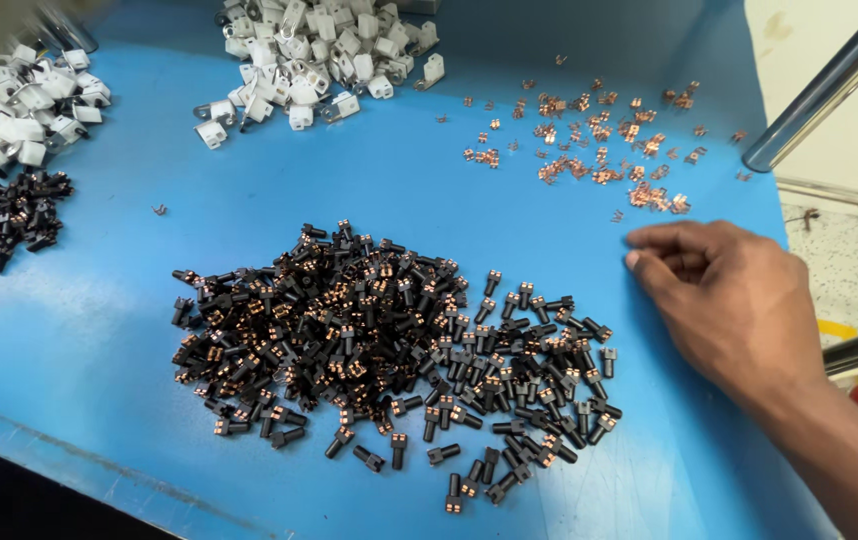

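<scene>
My right hand [734, 300] rests over the blue table [99, 300] at the right, fingers curled inward with the tips pinched together; whether a small part sits between them I cannot tell. It lies just right of a large heap of small black plastic parts with copper contacts [379, 350] and just below a scatter of tiny copper clips [599, 140]. My left hand is out of sight.
A pile of white plastic housings [314, 50] lies at the back centre, another white pile [19, 110] at the back left, with a smaller black-part heap [4, 220] below it. A metal rail [829, 85] runs along the right edge.
</scene>
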Tool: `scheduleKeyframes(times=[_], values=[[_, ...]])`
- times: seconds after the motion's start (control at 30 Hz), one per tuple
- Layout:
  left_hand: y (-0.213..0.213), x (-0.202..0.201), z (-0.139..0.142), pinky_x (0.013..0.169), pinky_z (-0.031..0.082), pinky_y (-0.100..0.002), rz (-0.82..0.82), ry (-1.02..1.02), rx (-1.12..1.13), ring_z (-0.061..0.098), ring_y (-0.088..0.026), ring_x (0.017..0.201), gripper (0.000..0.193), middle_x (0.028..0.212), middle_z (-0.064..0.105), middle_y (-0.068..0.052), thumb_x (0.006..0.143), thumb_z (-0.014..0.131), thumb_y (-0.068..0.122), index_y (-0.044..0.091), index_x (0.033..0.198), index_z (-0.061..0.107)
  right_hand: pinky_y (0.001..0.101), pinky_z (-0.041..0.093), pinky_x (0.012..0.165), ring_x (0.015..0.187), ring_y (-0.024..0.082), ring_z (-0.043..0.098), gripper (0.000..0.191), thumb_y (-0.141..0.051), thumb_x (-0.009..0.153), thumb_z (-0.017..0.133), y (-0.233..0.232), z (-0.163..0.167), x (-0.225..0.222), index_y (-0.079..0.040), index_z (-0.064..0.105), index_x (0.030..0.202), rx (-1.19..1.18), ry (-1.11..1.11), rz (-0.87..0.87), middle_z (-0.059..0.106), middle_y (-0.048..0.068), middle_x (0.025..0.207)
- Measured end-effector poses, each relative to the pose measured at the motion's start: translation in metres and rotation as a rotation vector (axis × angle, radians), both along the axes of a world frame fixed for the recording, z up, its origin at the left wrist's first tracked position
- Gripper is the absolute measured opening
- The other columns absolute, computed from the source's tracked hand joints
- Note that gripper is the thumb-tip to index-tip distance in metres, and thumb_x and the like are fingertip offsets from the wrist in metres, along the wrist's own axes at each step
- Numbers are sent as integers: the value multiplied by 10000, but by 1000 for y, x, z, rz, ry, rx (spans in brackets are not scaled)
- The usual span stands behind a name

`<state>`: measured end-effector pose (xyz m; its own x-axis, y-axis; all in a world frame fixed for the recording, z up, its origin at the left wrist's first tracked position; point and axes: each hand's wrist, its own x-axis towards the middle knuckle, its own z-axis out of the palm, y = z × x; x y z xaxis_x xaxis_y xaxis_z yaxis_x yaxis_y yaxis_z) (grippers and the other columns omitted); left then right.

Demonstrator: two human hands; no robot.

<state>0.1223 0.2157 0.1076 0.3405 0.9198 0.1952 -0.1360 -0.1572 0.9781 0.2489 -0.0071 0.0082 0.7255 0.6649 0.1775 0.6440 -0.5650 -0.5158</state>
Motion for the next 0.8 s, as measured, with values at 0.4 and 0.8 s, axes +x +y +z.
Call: scheduleKeyframes(times=[0.4, 0.8], values=[[-100, -41, 33, 775, 609, -291, -105, -645, -1102, 566, -215, 899, 179, 1126, 566, -175, 1023, 458, 12, -68, 1159, 540, 358, 586, 722, 730, 241, 719, 254, -326, 911, 770, -6, 28, -1, -194, 851, 1112, -325, -6, -41, 784, 103, 865], [-154, -75, -67, 1030, 624, -330, -361, -364, -1218, 712, -284, 1127, 292, 1188, 660, -260, 1043, 536, 63, -164, 1226, 529, 299, 576, 802, 849, 167, 660, 248, -184, 977, 738, -25, 29, -9, 20, 790, 1108, 134, 686, -238, 728, 92, 929]])
